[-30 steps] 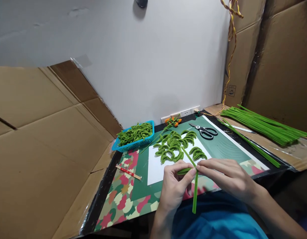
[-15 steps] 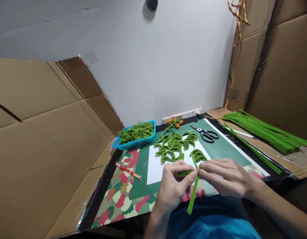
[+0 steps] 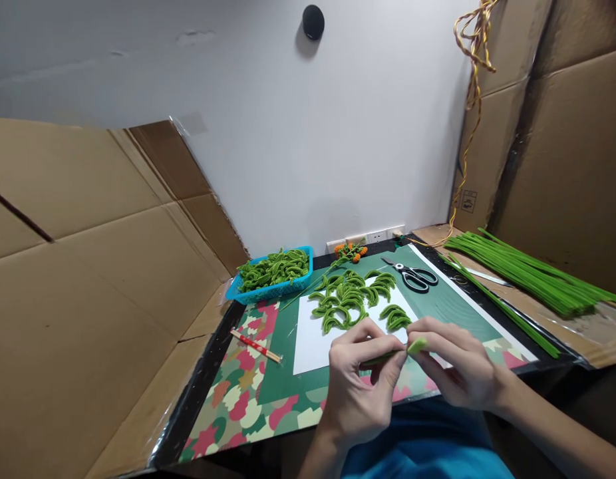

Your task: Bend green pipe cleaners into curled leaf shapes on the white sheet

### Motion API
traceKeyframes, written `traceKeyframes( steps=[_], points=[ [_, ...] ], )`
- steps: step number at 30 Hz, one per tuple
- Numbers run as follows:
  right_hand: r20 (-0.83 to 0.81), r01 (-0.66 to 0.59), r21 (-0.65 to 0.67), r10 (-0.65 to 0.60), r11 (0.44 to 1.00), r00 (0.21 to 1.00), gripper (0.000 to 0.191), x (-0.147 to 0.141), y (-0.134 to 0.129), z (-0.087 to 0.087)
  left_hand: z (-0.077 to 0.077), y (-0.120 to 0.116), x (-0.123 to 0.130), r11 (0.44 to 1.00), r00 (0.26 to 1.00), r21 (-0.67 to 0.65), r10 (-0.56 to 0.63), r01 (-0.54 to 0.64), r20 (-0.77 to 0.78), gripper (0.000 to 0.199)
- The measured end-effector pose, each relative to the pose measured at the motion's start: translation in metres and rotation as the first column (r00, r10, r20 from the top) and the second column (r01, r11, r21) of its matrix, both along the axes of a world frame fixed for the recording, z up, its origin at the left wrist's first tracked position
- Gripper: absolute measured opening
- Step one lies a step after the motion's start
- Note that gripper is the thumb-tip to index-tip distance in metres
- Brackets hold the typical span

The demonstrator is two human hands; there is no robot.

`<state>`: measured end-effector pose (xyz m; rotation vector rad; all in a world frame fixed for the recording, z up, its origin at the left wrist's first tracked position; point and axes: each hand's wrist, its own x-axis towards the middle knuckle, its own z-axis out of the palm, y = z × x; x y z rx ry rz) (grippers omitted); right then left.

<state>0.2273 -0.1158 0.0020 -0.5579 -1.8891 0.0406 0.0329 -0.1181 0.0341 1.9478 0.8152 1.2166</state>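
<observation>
My left hand (image 3: 364, 376) is closed in a pinch on a green pipe cleaner (image 3: 379, 360), most of it hidden by the fingers. Right beside it, my right hand (image 3: 455, 364) has its fingers pressed together at the same spot, where a light-green pipe cleaner end (image 3: 417, 346) pokes out between the two hands. Just beyond the fingertips, a small group of curved green pipe cleaner pieces (image 3: 395, 317) lies at the edge of a white sheet (image 3: 308, 352). More curved pieces (image 3: 348, 293) are spread over that sheet to the left.
A blue basket (image 3: 268, 291) heaped with green pieces stands back left. Black-handled scissors (image 3: 418, 278) and an orange-and-green flower stem (image 3: 350, 252) lie at the back. Long green pipe cleaners (image 3: 532, 273) lie right. A red-wrapped stick packet (image 3: 257, 346) lies left; cardboard walls (image 3: 88, 266) flank the table.
The long light-green pipe cleaner that crossed between my fingers has turned, and now only a short end shows. Both hands stay together. The view has tilted slightly upward.
</observation>
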Motion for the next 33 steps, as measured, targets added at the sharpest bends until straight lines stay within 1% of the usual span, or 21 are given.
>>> traceKeyframes(
  steps=[2, 3, 4, 6, 8, 10, 11, 12, 13, 14, 15, 16, 17, 18, 19, 20, 21, 22, 24, 28, 33],
  points=[
    [-0.109, -0.081, -0.189, 0.061, 0.979, 0.992, 0.014, -0.003, -0.001, 0.001, -0.003, 0.005, -0.001, 0.997, 0.999, 0.071, 0.026, -0.024, -0.035, 0.016],
    [-0.185, -0.144, -0.308, 0.089, 0.941, 0.979, 0.014, -0.006, -0.002, 0.001, -0.006, 0.008, -0.001, 0.992, 0.998, 0.117, 0.045, -0.038, -0.051, 0.016],
    [-0.269, -0.220, -0.430, 0.109, 0.876, 0.957, 0.017, -0.008, -0.001, 0.001, -0.009, 0.012, -0.001, 0.984, 0.996, 0.169, 0.064, -0.052, -0.066, 0.015],
    [-0.433, -0.378, -0.620, 0.101, 0.688, 0.895, 0.024, -0.012, 0.001, -0.001, -0.016, 0.019, 0.000, 0.961, 0.990, 0.267, 0.096, -0.066, -0.101, 0.016],
    [-0.568, -0.508, -0.698, 0.041, 0.505, 0.822, 0.034, -0.015, 0.006, -0.005, -0.023, 0.026, 0.000, 0.933, 0.980, 0.353, 0.129, -0.069, -0.149, 0.019],
    [-0.658, -0.604, -0.711, -0.035, 0.361, 0.753, 0.043, -0.017, 0.012, -0.009, -0.029, 0.032, 0.002, 0.903, 0.968, 0.426, 0.155, -0.059, -0.196, 0.023],
    [-0.684, -0.639, -0.707, -0.063, 0.305, 0.727, 0.046, -0.017, 0.014, -0.011, -0.031, 0.034, 0.003, 0.898, 0.965, 0.436, 0.163, -0.060, -0.204, 0.024],
    [-0.695, -0.656, -0.704, -0.075, 0.271, 0.715, 0.048, -0.017, 0.017, -0.012, -0.032, 0.036, 0.004, 0.902, 0.965, 0.426, 0.170, -0.071, -0.199, 0.023],
    [-0.685, -0.650, -0.713, -0.066, 0.263, 0.725, 0.049, -0.017, 0.018, -0.013, -0.032, 0.037, 0.005, 0.916, 0.968, 0.390, 0.173, -0.091, -0.180, 0.022],
    [-0.652, -0.614, -0.733, -0.044, 0.293, 0.757, 0.048, -0.016, 0.019, -0.013, -0.031, 0.038, 0.007, 0.937, 0.974, 0.331, 0.173, -0.116, -0.148, 0.021],
    [-0.590, -0.542, -0.756, -0.024, 0.368, 0.807, 0.046, -0.014, 0.019, -0.013, -0.030, 0.038, 0.008, 0.958, 0.979, 0.250, 0.170, -0.138, -0.109, 0.019],
    [-0.507, -0.432, -0.758, -0.023, 0.489, 0.862, 0.041, -0.012, 0.019, -0.014, -0.029, 0.039, 0.008, 0.976, 0.985, 0.157, 0.163, -0.151, -0.064, 0.019],
    [-0.409, -0.288, -0.714, -0.046, 0.638, 0.911, 0.034, -0.010, 0.018, -0.014, -0.029, 0.039, 0.009, 0.987, 0.989, 0.059, 0.149, -0.148, -0.013, 0.019],
    [-0.307, -0.124, -0.610, -0.089, 0.782, 0.948, 0.024, -0.007, 0.018, -0.015, -0.029, 0.039, 0.009, 0.991, 0.990, -0.034, 0.132, -0.131, 0.040, 0.020],
    [-0.218, 0.037, -0.433, -0.145, 0.901, 0.965, 0.015, -0.004, 0.017, -0.017, -0.029, 0.039, 0.009, 0.988, 0.989, -0.115, 0.112, -0.101, 0.092, 0.022],
    [-0.128, 0.148, -0.231, -0.181, 0.962, 0.975, 0.014, 0.000, 0.017, -0.019, -0.030, 0.039, 0.009, 0.982, 0.986, -0.178, 0.091, -0.065, 0.140, 0.024],
    [-0.031, 0.192, -0.045, -0.194, 0.980, 0.981, 0.023, 0.004, 0.018, -0.020, -0.032, 0.039, 0.008, 0.974, 0.981, -0.223, 0.071, -0.029, 0.179, 0.025],
    [0.052, 0.200, 0.092, -0.206, 0.975, 0.977, 0.033, 0.007, 0.018, -0.022, -0.033, 0.038, 0.008, 0.968, 0.977, -0.250, 0.052, 0.001, 0.206, 0.026],
    [0.141, 0.189, 0.246, -0.228, 0.951, 0.963, 0.043, 0.013, 0.020, -0.024, -0.035, 0.037, 0.007, 0.964, 0.975, -0.266, 0.029, 0.031, 0.221, 0.025],
    [0.193, 0.114, 0.357, -0.193, 0.927, 0.962, 0.047, 0.017, 0.025, -0.022, -0.034, 0.032, 0.004, 0.973, 0.980, -0.231, 0.039, 0.007, 0.195, 0.021],
    [0.191, 0.076, 0.337, -0.147, 0.939, 0.971, 0.046, 0.017, 0.023, -0.021, -0.030, 0.028, 0.001, 0.979, 0.988, -0.206, 0.045, -0.013, 0.150, 0.020]
  ],
)
